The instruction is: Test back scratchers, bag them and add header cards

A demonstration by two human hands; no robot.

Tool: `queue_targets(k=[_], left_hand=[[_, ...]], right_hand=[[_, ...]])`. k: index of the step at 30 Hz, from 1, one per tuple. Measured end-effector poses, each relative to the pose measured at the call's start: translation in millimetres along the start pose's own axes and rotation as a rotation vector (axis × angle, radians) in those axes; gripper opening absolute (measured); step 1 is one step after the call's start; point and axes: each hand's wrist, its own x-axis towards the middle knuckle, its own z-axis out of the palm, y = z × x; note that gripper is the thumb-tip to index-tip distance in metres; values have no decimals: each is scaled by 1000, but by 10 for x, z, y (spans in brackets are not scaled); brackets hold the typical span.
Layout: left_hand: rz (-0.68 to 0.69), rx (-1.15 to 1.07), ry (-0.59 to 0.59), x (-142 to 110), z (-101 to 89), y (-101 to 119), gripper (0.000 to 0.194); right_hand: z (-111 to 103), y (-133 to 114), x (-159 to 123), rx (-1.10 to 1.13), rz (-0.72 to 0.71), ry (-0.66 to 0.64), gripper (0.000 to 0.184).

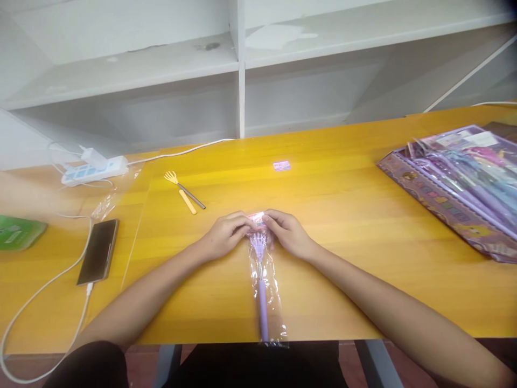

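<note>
A purple back scratcher (263, 304) lies inside a clear plastic bag (277, 302), its hand-shaped head pointing away from me. A pink and white card (257, 219) sits across the bag's far end. My left hand (228, 234) pinches the card's left side, with thumb and fingers closed. On its right side, my right hand (287, 233) grips the card between thumb and fingers. The bag's near end reaches the table's front edge.
A yellow back scratcher (188, 201), in two pieces or folded, lies left of centre. Beyond the hands is a small purple card (281, 166). A display box (440, 210) of bagged scratchers stands right. Left are a charging phone (98, 252), power strip (95, 171) and green packet (20, 233).
</note>
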Motion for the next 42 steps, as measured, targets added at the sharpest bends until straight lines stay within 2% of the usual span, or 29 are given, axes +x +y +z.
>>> queue_targets(k=[2,6,8,10,12,16,19,22,28,31,35,37,40,42], left_hand=[[-73,-83,62,-12,47,-12,18],[-285,-332,226,-15,109,-97,35],[-335,-473,258,-7,101,-116,40],[-329,-554,249,-1,85,-106,43],[-316,-525,210,-1,80,-88,46],[-325,-320,143,-17,98,-88,44],[-313,-317,129,-30,108,-106,44],[-310,-312,134,-35,114,-108,43],[-313,-311,99,-17,85,-131,43],[-294,-276,85,-3,40,-168,43],[-288,-243,95,10,-7,-244,39],[-316,-288,162,21,-17,-298,38],[-331,-384,267,49,-23,-377,39],[-318,-457,313,71,-21,-413,40]], right_hand=[[-8,-2,9,-13,0,34,45],[-72,-17,37,-42,-29,136,48],[-105,-26,48,-87,-57,172,49],[-108,-29,48,-125,-76,178,48],[-70,-19,33,-123,-75,147,46],[65,16,-16,-98,-46,44,41],[112,27,-26,-98,-3,38,42],[91,18,-5,-107,24,34,43],[34,-8,44,-215,-46,13,44],[14,-4,62,-182,-23,-16,44],[-152,55,114,-77,107,-94,42],[-331,107,166,-52,115,2,40],[-619,146,247,-139,87,242,38],[-720,104,263,-267,75,266,38]])
